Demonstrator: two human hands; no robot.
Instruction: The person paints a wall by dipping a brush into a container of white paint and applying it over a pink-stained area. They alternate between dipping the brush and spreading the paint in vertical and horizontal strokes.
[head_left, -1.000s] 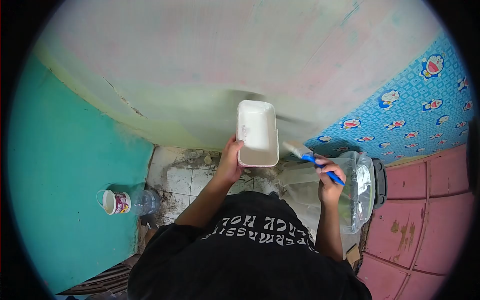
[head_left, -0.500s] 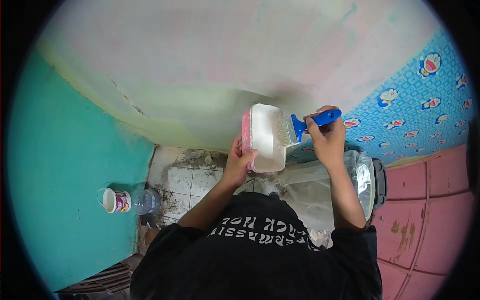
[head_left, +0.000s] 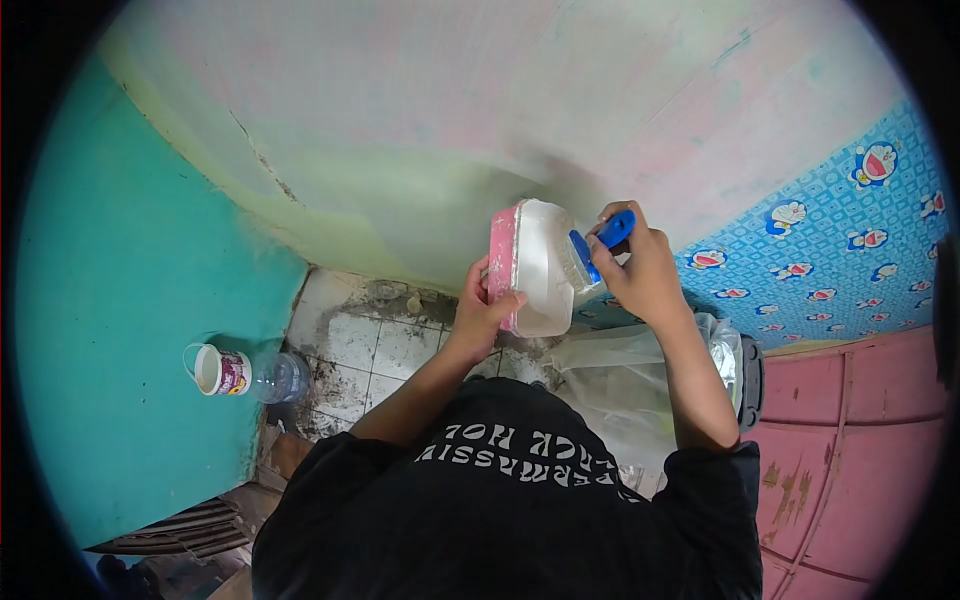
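Note:
My left hand [head_left: 485, 312] grips a pink rectangular tub [head_left: 503, 262] by its near left side, thumb over the rim. White paint [head_left: 540, 255] coats the inside of the tub, which is tilted so its opening faces right. In my right hand [head_left: 632, 265] is a paintbrush [head_left: 611, 236] with a blue handle, fingers wrapped round it. Its bristles point left and overlap the tub's right rim. Just beyond the tub rises a wall [head_left: 420, 130] in patchy pale pink, white and yellow-green.
On the left, a small white bucket [head_left: 207, 370] and a clear plastic bottle [head_left: 284, 378] stand by a teal wall [head_left: 150, 280]. A plastic-covered bin [head_left: 630, 370] is beneath my right arm. Blue cartoon wallpaper [head_left: 800, 245] and pink panels [head_left: 810, 400] lie to the right. Dirty tiles [head_left: 400, 348] cover the floor.
My right hand has moved left and slightly up, turning the brush so its handle points more upward at the tub's rim. The tub stays in my left hand, and the view has shifted slightly.

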